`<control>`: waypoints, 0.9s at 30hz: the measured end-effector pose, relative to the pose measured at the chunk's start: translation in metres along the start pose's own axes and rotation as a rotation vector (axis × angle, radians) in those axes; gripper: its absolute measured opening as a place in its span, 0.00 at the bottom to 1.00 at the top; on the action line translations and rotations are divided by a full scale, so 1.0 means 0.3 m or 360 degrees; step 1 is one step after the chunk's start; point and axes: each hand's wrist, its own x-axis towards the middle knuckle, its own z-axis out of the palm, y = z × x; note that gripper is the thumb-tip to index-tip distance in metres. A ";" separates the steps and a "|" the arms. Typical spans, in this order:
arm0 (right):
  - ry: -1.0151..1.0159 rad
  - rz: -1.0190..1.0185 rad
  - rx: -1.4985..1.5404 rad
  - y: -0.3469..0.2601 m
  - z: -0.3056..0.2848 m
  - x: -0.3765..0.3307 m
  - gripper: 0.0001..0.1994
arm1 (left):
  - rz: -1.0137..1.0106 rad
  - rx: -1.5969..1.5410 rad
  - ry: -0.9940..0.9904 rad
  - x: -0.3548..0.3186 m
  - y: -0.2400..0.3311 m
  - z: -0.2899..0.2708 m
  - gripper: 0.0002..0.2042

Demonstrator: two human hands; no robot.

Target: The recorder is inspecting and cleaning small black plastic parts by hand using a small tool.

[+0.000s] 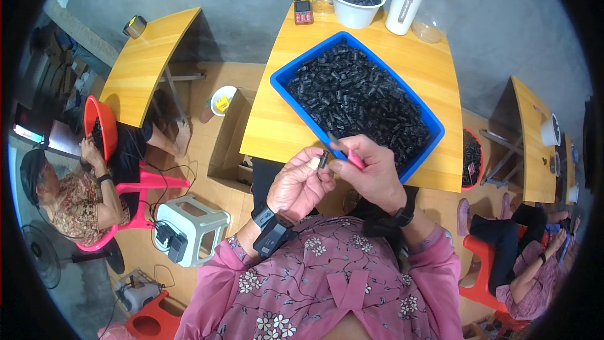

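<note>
My left hand pinches a small black cylindrical part between thumb and fingertips, just off the table's near edge. Close beside it, my right hand is closed around a pink-handled tool. A dark, narrow end of the tool points up and left; its exact kind is hidden by the fingers. Beyond both hands lies a blue plastic tray, set at an angle on the table and heaped with small black cylindrical parts.
On the yellow wooden table stand a white tub of black parts, a white bottle and a phone. Left are a cardboard box, a pale stool and a seated person. Another person sits right.
</note>
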 end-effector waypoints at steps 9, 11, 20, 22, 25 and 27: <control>-0.0210 0.0106 -0.0072 -0.002 0.004 0.003 0.04 | -0.0008 0.0079 -0.0089 -0.008 -0.003 -0.019 0.05; -0.0184 0.0119 -0.0058 0.010 0.005 0.000 0.04 | -0.0017 0.0083 -0.0066 -0.010 -0.006 -0.019 0.04; -0.0218 0.0292 0.0132 -0.010 0.011 0.011 0.04 | -0.0082 -0.0015 0.0019 -0.008 -0.016 -0.004 0.05; -0.0214 0.0283 -0.0010 -0.015 0.012 0.008 0.05 | -0.0076 0.0012 0.0055 -0.008 -0.018 -0.005 0.05; -0.0175 0.0258 0.0030 -0.017 0.001 0.010 0.07 | -0.0081 -0.0020 -0.0028 -0.005 -0.018 -0.027 0.05; -0.0122 0.0173 -0.0296 -0.005 -0.010 -0.001 0.09 | -0.0070 -0.0047 -0.0044 -0.007 -0.015 -0.027 0.05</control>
